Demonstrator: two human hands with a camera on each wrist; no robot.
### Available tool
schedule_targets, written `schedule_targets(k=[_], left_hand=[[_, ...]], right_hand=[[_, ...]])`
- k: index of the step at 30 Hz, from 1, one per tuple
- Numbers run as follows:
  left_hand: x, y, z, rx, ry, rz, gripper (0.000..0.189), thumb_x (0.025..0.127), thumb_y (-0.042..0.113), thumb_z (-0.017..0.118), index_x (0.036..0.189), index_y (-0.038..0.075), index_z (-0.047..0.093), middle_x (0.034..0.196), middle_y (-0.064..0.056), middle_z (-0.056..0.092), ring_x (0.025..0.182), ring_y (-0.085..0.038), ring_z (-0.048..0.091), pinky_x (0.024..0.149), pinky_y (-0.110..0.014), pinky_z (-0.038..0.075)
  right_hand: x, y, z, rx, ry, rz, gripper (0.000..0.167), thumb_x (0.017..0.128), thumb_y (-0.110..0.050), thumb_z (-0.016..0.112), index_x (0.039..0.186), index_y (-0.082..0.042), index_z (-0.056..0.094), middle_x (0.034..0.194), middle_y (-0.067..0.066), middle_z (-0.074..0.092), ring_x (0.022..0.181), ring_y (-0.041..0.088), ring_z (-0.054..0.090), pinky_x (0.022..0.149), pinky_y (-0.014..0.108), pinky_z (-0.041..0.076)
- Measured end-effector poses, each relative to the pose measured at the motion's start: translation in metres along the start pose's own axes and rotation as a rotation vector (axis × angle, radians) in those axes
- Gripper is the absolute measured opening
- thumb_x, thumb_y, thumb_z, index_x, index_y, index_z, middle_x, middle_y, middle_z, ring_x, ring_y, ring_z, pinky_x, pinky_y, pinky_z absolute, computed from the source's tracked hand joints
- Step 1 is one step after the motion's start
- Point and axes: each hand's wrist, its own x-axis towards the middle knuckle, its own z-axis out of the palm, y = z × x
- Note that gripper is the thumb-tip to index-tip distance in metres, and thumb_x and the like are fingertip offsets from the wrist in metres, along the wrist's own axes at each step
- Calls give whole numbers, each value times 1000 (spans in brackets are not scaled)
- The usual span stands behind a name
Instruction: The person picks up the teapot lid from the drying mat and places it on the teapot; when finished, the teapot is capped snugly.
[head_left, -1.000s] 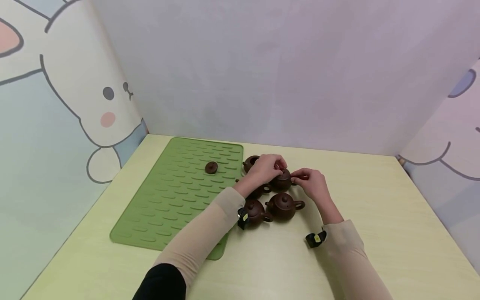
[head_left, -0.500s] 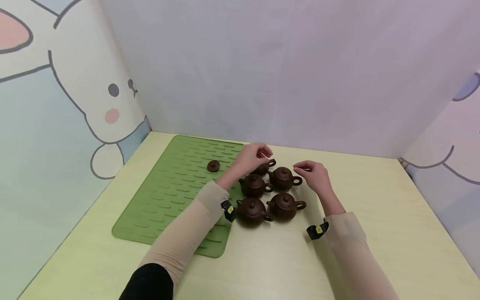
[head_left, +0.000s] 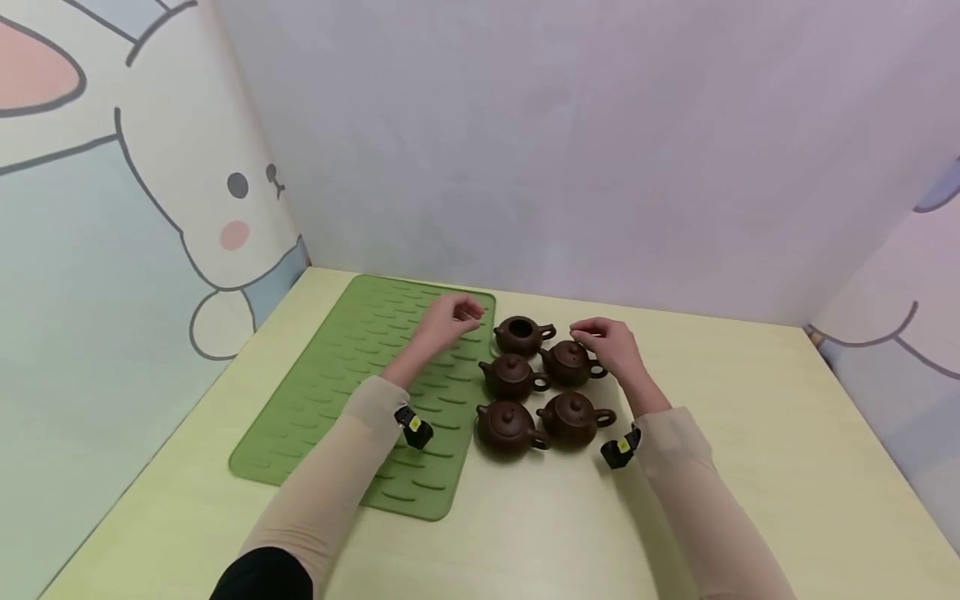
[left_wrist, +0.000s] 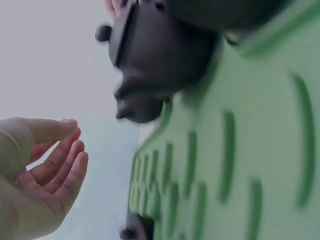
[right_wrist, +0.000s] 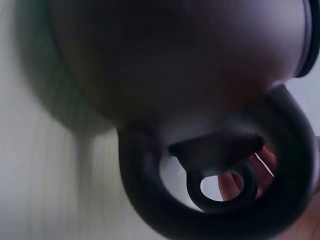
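Over the green mat, my left hand [head_left: 447, 321] hovers with fingers loosely bent and nothing in them; the left wrist view shows the same hand [left_wrist: 45, 175] with a gap below the thumb. A small dark lid [left_wrist: 140, 227] lies on the mat at the bottom of that view; in the head view the hand hides it. My right hand [head_left: 609, 340] is beside the lidded brown teapot [head_left: 568, 364] at the back right, thumb and fingers close together with nothing visible between them. Left of that stands a teapot without its lid [head_left: 520, 336], its dark opening facing up.
Three more lidded brown teapots stand close by: one in the middle [head_left: 512, 377], one at the front left [head_left: 506, 429], one at the front right [head_left: 573, 419]. The green ridged mat [head_left: 352, 400] covers the table's left part. A pale wall [head_left: 555, 167] rises behind.
My left hand has left the back-right teapot and moved left over the mat, uncovering the lidless teapot. My right hand has let go of that teapot's handle side and stays near it.
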Motion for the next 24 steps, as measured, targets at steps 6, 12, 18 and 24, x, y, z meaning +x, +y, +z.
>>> schedule_targets(k=[6, 12, 18, 24], left_hand=[[-11, -28, -16, -8, 68, -36, 23, 96, 7, 64, 118, -1, 66, 117, -18, 69, 108, -32, 66, 91, -44, 57], [-20, -46, -25, -7, 128, -87, 24, 96, 7, 65, 118, -2, 67, 118, -20, 68, 110, -34, 65, 94, -48, 55], [-23, -53, -28, 5, 123, -134, 23, 93, 4, 67, 116, -1, 67, 120, -22, 67, 114, -36, 64, 96, -47, 55], [-22, -59, -27, 25, 87, -193, 23, 92, 2, 68, 115, 2, 69, 122, -20, 67, 114, -36, 64, 96, -46, 54]], right_hand=[[6, -2, 8, 1, -22, -12, 31, 100, -22, 61, 123, -3, 69, 128, 20, 66, 119, 36, 62, 99, 48, 51], [10, -1, 12, 13, -31, -3, 30, 100, -22, 62, 123, -4, 70, 128, 19, 67, 119, 35, 63, 101, 48, 51], [11, -2, 14, 1, -47, -20, 30, 100, -22, 61, 123, -4, 70, 127, 19, 67, 119, 35, 62, 103, 48, 49], [12, -3, 11, 18, -85, -1, 31, 101, -23, 59, 124, -6, 70, 130, 18, 67, 124, 33, 58, 105, 48, 47]])
